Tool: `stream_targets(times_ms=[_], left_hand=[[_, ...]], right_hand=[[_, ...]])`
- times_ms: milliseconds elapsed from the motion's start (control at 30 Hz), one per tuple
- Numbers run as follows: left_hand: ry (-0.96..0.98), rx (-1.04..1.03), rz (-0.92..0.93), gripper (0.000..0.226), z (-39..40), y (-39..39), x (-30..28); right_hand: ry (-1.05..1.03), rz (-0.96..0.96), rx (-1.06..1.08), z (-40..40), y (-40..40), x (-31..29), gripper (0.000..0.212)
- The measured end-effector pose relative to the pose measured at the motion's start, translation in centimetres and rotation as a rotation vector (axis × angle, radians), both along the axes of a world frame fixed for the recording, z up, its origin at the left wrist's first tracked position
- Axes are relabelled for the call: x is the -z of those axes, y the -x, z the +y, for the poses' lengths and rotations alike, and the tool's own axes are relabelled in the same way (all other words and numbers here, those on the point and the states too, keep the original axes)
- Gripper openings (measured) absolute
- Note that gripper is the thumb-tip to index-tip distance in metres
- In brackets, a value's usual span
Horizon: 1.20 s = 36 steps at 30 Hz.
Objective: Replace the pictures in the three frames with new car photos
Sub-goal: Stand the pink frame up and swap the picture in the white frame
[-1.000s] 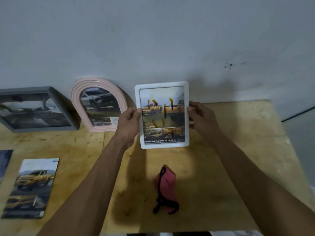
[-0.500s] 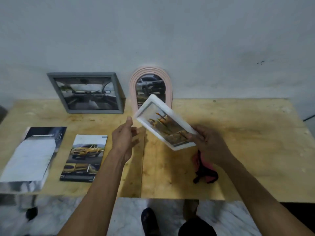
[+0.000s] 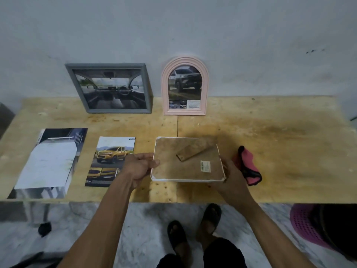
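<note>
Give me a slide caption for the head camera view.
Both hands, left and right, hold white frame face-down over plywood table.

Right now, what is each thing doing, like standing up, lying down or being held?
White frame: face down, back up, held by both hands.
Left hand: grips its left edge.
Right hand: holds its right edge.
Grey frame: leaning on the wall.
Pink arched frame: upright against the wall.
Yellow car photo: lying flat.
Pink cloth: crumpled.

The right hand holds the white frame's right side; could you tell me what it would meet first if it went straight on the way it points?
Probably the pink arched frame leaning on the wall, as the right hand points up-left; depth is unclear.
</note>
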<state>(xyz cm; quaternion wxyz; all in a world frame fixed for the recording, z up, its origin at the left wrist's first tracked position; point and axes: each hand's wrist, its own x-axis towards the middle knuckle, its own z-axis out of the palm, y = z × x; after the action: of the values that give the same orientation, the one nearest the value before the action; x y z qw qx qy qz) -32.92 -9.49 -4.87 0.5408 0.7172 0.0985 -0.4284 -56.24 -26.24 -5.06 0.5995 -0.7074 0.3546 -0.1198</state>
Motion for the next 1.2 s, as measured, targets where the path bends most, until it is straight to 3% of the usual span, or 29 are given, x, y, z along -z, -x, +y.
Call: stream_targets(times_ms=[167,300,533,767,867,933,1033,1200], left_hand=[[-0.061,-0.007,-0.051,0.035,0.8,1.3,4.2],[-0.133,0.008,-0.093,0.035,0.5,2.2,6.7],[-0.245,-0.015,-0.157,0.027,0.1,1.8,9.7],[-0.393,0.1,-0.375,0.037,0.3,3.6,9.2],[-0.413,0.212,-0.557,0.043,-0.1,3.7,8.4],[-0.396,0.317,-0.67,0.052,-0.8,3.3,7.8],[-0.49,0.587,-0.719,0.064,-2.0,2.0,8.1],[-0.651,0.823,-0.725,0.053,-3.1,0.8,8.6]], right_hand=[[-0.246,-0.033,0.158,0.8,-0.1,2.6,0.025],[-0.098,0.169,0.209,0.8,-0.7,5.3,0.015],[0.012,0.322,0.142,0.0,-2.8,8.3,0.011],[0.057,0.387,0.145,0.4,-3.2,9.9,0.024],[0.115,0.413,0.102,0.5,-2.9,11.4,0.063],[0.151,0.466,0.044,1.2,-3.3,10.1,0.075],[0.247,0.527,-0.005,2.1,-3.4,9.6,0.08],[0.308,0.568,-0.042,2.4,-3.5,9.9,0.078]])
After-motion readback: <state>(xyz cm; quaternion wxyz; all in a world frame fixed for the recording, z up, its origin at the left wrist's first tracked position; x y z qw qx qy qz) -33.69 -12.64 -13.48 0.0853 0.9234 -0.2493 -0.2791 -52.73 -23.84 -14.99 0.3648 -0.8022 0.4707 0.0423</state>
